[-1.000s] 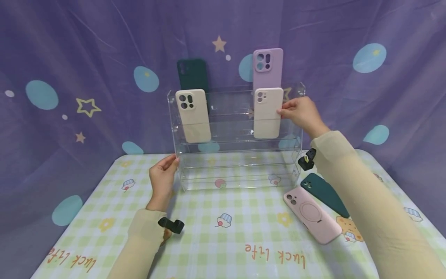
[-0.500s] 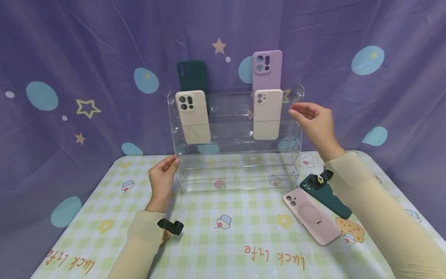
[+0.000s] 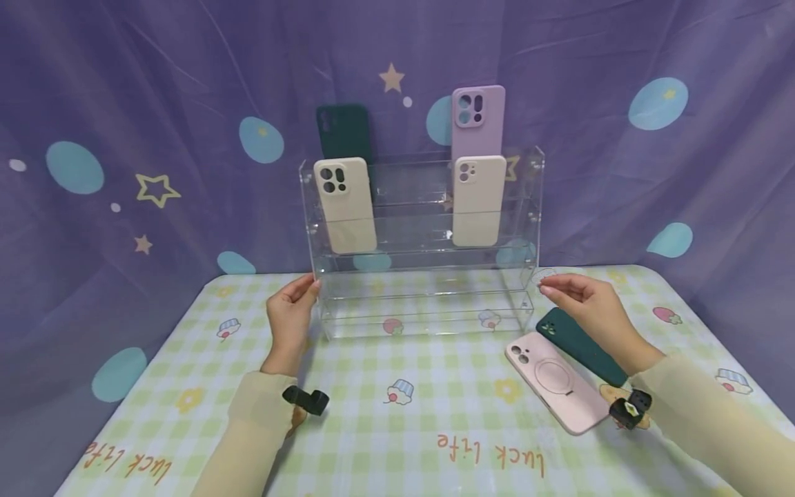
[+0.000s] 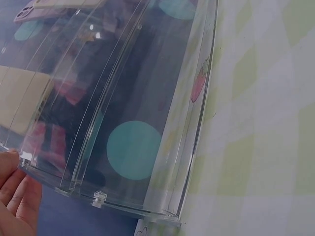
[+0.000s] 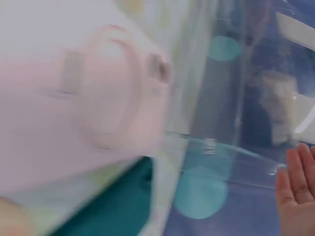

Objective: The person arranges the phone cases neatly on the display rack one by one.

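The right hand (image 3: 590,308), loose and empty, is near the dark green phone case (image 3: 574,341), whose long side slants toward the clear rack (image 3: 428,295) the left hand (image 3: 290,312) pinches

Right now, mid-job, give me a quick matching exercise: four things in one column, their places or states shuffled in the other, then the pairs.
1. Lilac case
2. Pink case
3. Left hand
4. Right hand

A. At the side edge of the rack
B. Lying on the table, ring showing
C. Holding nothing, off the rack
D. Standing on the rack, behind a white case

Pairs: 1-D, 2-B, 3-A, 4-C
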The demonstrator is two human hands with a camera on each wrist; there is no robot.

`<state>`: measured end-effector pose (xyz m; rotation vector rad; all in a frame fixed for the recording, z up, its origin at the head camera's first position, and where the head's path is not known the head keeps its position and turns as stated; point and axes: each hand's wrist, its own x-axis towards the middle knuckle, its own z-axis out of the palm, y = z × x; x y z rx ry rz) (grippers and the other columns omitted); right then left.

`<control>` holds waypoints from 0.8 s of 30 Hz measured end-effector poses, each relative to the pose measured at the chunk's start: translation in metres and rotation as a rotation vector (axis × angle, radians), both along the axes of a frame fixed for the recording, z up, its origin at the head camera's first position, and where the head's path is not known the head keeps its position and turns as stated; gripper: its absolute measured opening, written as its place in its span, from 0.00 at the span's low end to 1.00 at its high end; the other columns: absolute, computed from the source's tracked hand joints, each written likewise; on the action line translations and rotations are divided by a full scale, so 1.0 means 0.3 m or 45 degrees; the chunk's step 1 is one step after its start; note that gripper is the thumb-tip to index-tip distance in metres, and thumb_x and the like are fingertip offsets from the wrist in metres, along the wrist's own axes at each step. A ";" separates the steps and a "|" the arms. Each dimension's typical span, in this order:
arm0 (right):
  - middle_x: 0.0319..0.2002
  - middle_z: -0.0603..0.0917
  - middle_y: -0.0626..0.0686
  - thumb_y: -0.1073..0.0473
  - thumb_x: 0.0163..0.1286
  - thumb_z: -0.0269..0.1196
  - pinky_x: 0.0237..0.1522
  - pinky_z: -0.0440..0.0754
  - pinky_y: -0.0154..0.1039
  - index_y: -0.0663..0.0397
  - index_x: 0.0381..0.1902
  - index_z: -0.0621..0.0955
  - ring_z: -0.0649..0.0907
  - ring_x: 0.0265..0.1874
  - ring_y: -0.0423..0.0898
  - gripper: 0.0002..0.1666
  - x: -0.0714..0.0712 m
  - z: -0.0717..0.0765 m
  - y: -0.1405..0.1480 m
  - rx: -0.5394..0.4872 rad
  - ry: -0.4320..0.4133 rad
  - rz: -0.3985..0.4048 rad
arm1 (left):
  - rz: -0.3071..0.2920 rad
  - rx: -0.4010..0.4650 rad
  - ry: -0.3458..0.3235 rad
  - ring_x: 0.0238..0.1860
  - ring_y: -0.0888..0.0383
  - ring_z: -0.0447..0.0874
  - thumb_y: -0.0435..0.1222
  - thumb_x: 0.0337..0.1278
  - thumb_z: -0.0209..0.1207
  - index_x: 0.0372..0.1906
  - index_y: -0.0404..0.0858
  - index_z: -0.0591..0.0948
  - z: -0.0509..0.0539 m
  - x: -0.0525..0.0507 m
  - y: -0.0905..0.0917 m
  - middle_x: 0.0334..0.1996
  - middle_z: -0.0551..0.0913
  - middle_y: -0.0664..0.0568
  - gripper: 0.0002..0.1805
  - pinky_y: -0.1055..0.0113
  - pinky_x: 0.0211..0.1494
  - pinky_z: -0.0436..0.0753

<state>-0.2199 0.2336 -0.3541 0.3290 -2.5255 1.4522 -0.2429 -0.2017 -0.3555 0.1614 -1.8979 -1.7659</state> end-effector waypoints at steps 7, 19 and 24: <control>0.61 0.72 0.65 0.49 0.72 0.55 0.46 0.75 0.21 0.62 0.63 0.69 0.73 0.46 0.20 0.29 0.088 -0.116 0.032 -0.024 -0.295 0.107 | -0.005 0.022 -0.021 0.29 0.72 0.82 0.29 0.54 0.64 0.45 0.25 0.81 -0.012 -0.008 -0.006 0.26 0.84 0.66 0.14 0.80 0.34 0.80; 0.65 0.64 0.70 0.57 0.66 0.63 0.52 0.64 0.14 0.71 0.66 0.62 0.67 0.65 0.50 0.38 0.138 -0.227 0.031 0.027 -0.274 0.222 | -0.017 0.040 -0.003 0.30 0.72 0.82 0.29 0.54 0.64 0.45 0.26 0.82 -0.014 -0.009 -0.014 0.24 0.83 0.70 0.14 0.79 0.34 0.80; 0.66 0.62 0.71 0.55 0.63 0.65 0.48 0.62 0.12 0.74 0.67 0.58 0.62 0.65 0.66 0.45 0.141 -0.235 0.040 0.090 -0.338 0.211 | -0.012 0.056 -0.011 0.30 0.71 0.82 0.29 0.54 0.64 0.45 0.26 0.82 -0.015 -0.008 -0.007 0.27 0.85 0.66 0.14 0.78 0.35 0.80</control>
